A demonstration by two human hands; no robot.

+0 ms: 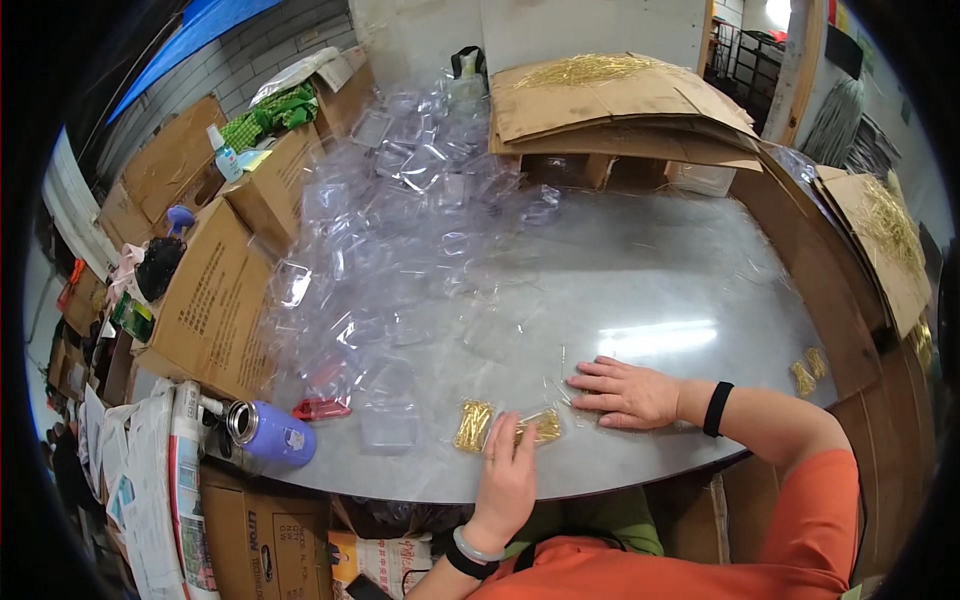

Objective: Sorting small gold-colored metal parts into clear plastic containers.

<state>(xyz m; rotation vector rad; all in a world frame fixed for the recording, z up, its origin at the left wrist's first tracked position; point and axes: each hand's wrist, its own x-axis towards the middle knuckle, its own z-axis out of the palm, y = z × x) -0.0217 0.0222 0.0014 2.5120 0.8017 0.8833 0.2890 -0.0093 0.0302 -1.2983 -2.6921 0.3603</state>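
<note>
My left hand (505,485) reaches in from the lower edge, fingers stretched out over a clear plastic box (550,412) that holds thin gold-coloured metal pieces. Touching its left side is a second packed heap of gold pieces (472,426); whether it sits in a box of its own is hard to make out. My right hand (632,393) lies flat on the grey table (660,270) with fingers apart and pointing left. By its fingertips lie a few thin loose pieces (563,365). What is under either palm is hidden.
A big pile of clear plastic boxes (400,240) covers the table's left side. Near the front left are a red-handled tool (322,408) and a purple flask (270,433). Cardboard (620,110) bearing gold pieces stands behind. Two gold bundles (803,379) lie at the right edge.
</note>
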